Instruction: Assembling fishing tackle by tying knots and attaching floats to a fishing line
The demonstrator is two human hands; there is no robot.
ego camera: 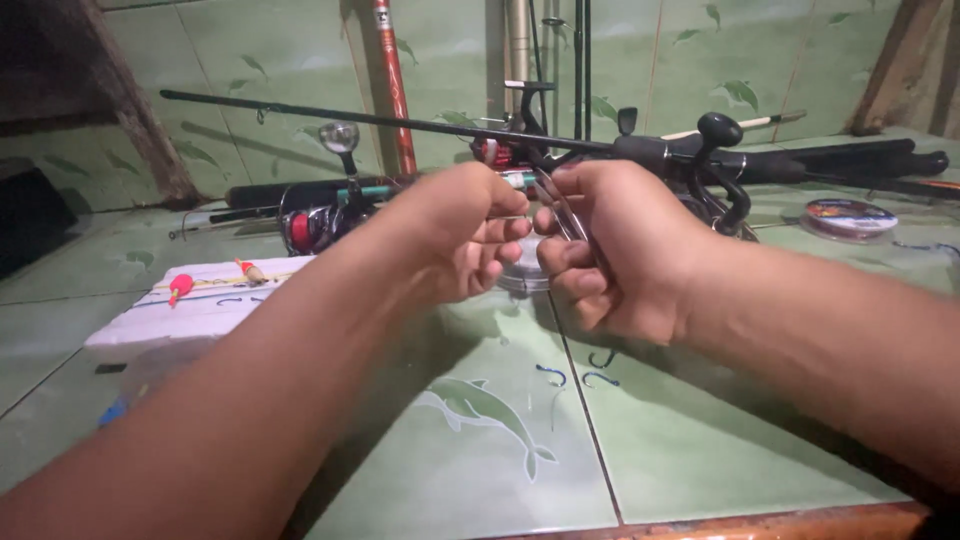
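while both forearms reach in from the bottom corners, the right hand (610,250) is clenched around a pair of slim metal pliers (558,208), whose shiny arms run up between its curled fingers and thumb. the left hand (470,235) sits just beside it, fingers bent in toward the plier tips as if pinching something very small; what it pinches is too fine to make out, so whether it truly grips anything cannot be told. both hands hover above a green tiled floor (700,450) printed with a dolphin pattern (485,410).

just under the hands a clear round spool (522,275) rests on the tiles, mostly hidden. below the right wrist a few small dark hooks (552,375) lie loose near a tile joint. right behind the hands a black fishing rod (400,120) stretches across the view, with a reel and crank handle (722,165) to the right. a red and silver reel (310,228) stands to the left. further left lies a white foam board (190,305) carrying a red float (180,288) and an orange one (250,271). far right, well apart, sits a flat line spool (848,216). more rods lean upright against the green wall (290,50).
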